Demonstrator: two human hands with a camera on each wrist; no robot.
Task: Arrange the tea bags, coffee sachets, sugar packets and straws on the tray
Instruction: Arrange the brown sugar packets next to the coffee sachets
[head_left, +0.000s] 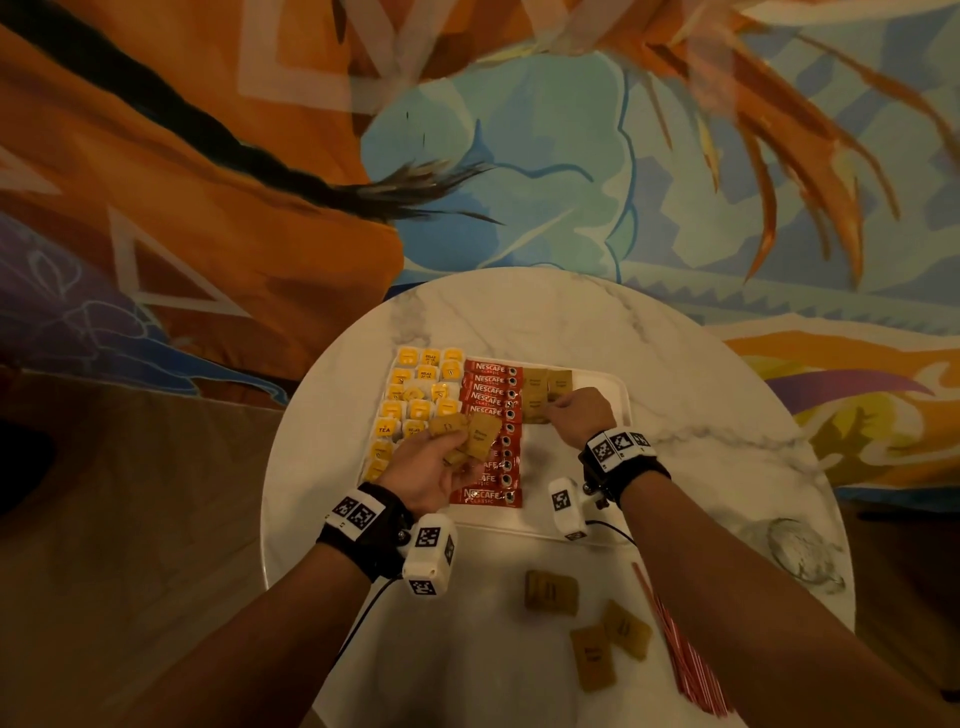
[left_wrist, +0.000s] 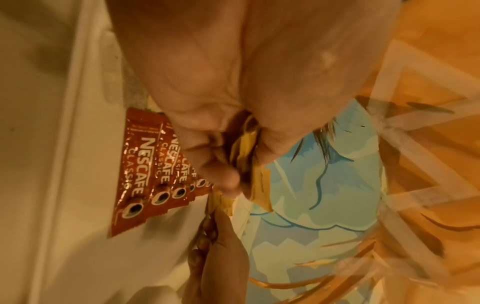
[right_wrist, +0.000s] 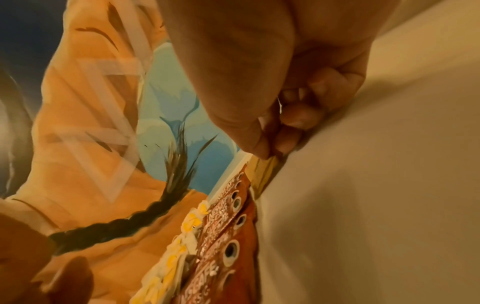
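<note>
Several flat brown paper sugar packets fanned in left hand

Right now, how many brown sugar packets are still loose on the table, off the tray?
3. One lies just below the tray's near edge; two more sit closer to the camera, beside the red straws. An arm could hide others.
</note>
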